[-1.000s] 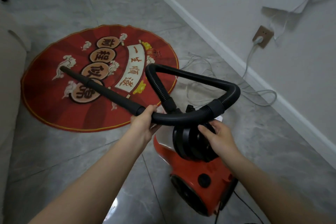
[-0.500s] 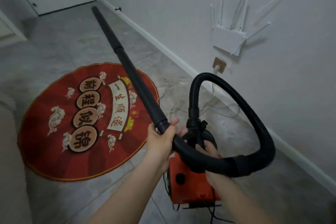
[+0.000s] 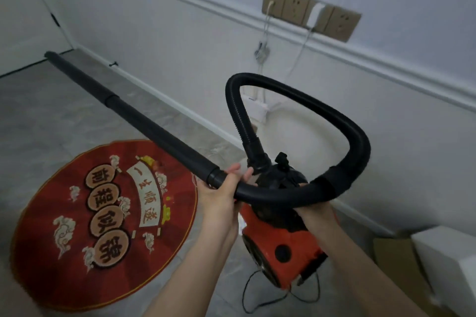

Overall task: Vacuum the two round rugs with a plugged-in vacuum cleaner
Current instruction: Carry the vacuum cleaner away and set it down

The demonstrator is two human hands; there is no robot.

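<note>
A red vacuum cleaner (image 3: pixel 286 247) with a black top hangs lifted off the floor at the lower middle. My left hand (image 3: pixel 221 193) grips the curved black handle pipe where the long black wand (image 3: pixel 134 116) joins it; the wand points up and to the left, its tip in the air. My right hand (image 3: pixel 313 210) is under the looping black hose (image 3: pixel 342 126), on the vacuum's black top; its fingers are hidden. One round red rug (image 3: pixel 77 226) with Chinese characters lies on the floor at the lower left. The vacuum's thin black cord (image 3: pixel 253 296) dangles below the body.
A brass socket strip (image 3: pixel 293 8) on the white wall holds a white plug and a white adapter with cables running down. A white router sits low against the wall. A white box (image 3: pixel 448 260) and cardboard stand at the lower right. Grey tiled floor lies around the rug.
The view has swung up and to the right toward the wall sockets. The vacuum has been lifted higher, and the wand has dropped from steeply raised to a flatter angle pointing left.
</note>
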